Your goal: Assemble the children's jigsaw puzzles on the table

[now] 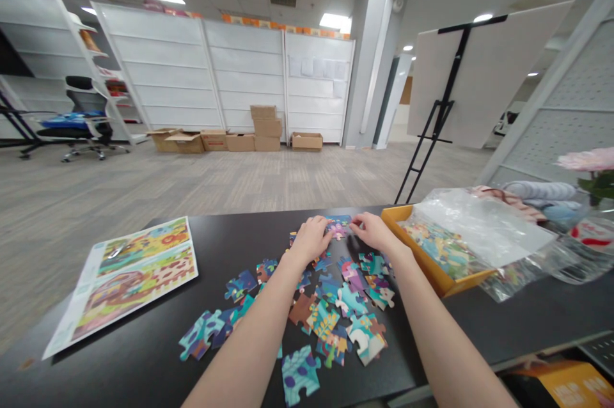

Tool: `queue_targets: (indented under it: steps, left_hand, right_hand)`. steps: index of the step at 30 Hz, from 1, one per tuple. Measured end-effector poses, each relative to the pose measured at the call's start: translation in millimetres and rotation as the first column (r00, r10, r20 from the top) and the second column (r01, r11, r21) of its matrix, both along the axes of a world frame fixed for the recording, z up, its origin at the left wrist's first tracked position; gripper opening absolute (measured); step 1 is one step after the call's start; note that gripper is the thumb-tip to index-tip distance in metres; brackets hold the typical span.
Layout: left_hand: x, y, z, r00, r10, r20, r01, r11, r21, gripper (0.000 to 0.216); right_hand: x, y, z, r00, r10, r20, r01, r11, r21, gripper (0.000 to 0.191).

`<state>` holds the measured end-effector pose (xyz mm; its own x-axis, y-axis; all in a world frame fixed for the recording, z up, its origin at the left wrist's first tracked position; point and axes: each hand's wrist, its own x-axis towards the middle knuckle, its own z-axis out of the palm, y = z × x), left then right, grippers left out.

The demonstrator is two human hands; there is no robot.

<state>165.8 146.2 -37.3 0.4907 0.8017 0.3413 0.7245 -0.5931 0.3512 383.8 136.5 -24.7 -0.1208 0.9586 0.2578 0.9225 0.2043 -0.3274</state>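
At the far side of the black table, a few joined jigsaw puzzle pieces [338, 229], blue with a pink figure, lie between my hands. My left hand [311, 240] is closed, its fingertips at the left edge of these pieces. From the right, my right hand [373, 230] pinches at their other edge with thumb and forefinger; its fingertips are small in view. Loose pieces spread around my forearms, among them a teal leaf piece [300, 375], a brown piece [302, 310] and a piece with yellow leaves [323, 320]. My left forearm hides some of them.
A picture sheet [139, 267] lies at the left. On the right stands a yellow box [444, 283] with bagged pieces and clear plastic [484, 222], beside a glass vase [588, 248]. Beyond the table are an easel board [489, 69] and cardboard boxes [266, 130].
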Motion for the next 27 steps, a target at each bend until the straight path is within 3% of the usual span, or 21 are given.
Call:
queue_targets:
  steps: [3, 6, 9, 11, 14, 17, 21, 27]
  left_hand:
    - [-1.9, -5.4, 11.1, 0.998, -0.06, 0.015, 0.061, 0.998, -0.033, 0.029]
    - [-1.2, -15.9, 25.7, 0.976, -0.22, 0.004, 0.218, 0.966, -0.137, 0.025]
    - [3.0, -28.5, 40.2, 0.931, -0.364, -0.008, 0.347, 0.895, -0.282, 0.043]
    - [6.6, -35.5, 46.7, 0.909, -0.412, -0.059, 0.37, 0.865, -0.339, 0.057]
    - [10.9, -41.5, 49.9, 0.887, -0.433, -0.164, 0.356, 0.865, -0.355, 0.069]
    - [12.6, -43.2, 48.8, 0.875, -0.44, -0.202, 0.358, 0.869, -0.342, 0.067]
    - [12.8, -43.7, 49.0, 0.861, -0.473, -0.189, 0.388, 0.85, -0.358, 0.051]
    - [12.2, -41.6, 45.8, 0.886, -0.456, -0.083, 0.383, 0.822, -0.421, 0.068]
  right_hand:
    - [4.6, -3.0, 3.6, 1.0, -0.002, 0.016, 0.003, 1.0, -0.02, 0.021]
    - [5.9, -4.5, 4.1, 1.0, -0.012, 0.029, 0.013, 0.999, -0.044, 0.022]
    - [5.8, -4.8, 4.7, 0.999, -0.031, 0.039, 0.033, 0.998, -0.053, 0.022]
    - [5.4, -5.0, 5.7, 0.998, -0.04, 0.042, 0.042, 0.998, -0.055, 0.023]
    - [4.9, -5.7, 7.3, 0.998, -0.044, 0.037, 0.046, 0.997, -0.058, 0.023]
    - [4.9, -6.3, 7.8, 0.999, -0.043, 0.026, 0.044, 0.997, -0.059, 0.022]
    - [5.5, -6.1, 7.2, 1.0, -0.031, 0.003, 0.031, 0.998, -0.061, 0.024]
    - [7.9, -6.7, 6.6, 0.999, -0.002, -0.042, -0.002, 0.994, -0.112, 0.026]
